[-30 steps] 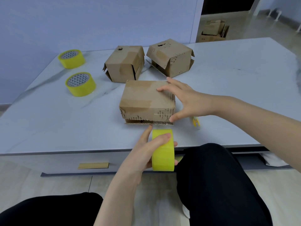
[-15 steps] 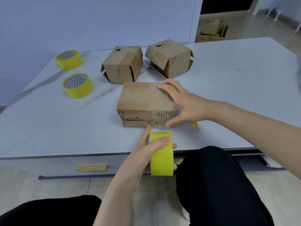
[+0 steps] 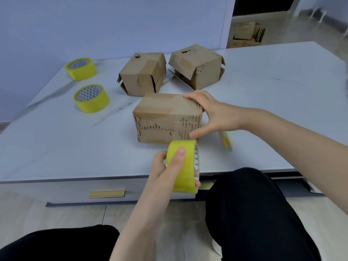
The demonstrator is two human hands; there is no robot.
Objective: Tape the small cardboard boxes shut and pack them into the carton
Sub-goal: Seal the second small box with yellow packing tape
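Left hand (image 3: 169, 172): wrapped round the yellow tape roll (image 3: 183, 166), thumb across the outer band, fingers behind. The roll stands on edge over the table's near edge, its hole facing left-right, just in front of the near box's lower right corner.

Right hand (image 3: 212, 113): clamps the right end of the near box (image 3: 165, 117), fingers bent over the top right edge, thumb on the lower front corner.

Near box: sits flat on the table (image 3: 56, 147), long axis left-right, roughly parallel to the near edge. Its front face towards the person has a ragged horizontal flap seam. Glossy patches on top.

Print: roll core shows a grey triangle pattern; any lettering is too small to read.

Yellow utility knife (image 3: 227, 141) lies on the table just behind the right wrist.

Behind: left box (image 3: 143, 74) and right box (image 3: 195, 65), side by side, flaps gaping, dark scuffs on top.

Far left: two more yellow rolls lying flat, rear roll (image 3: 81, 68) and front roll (image 3: 91, 97).

Beyond the doorway: cartons on the floor (image 3: 246, 34).
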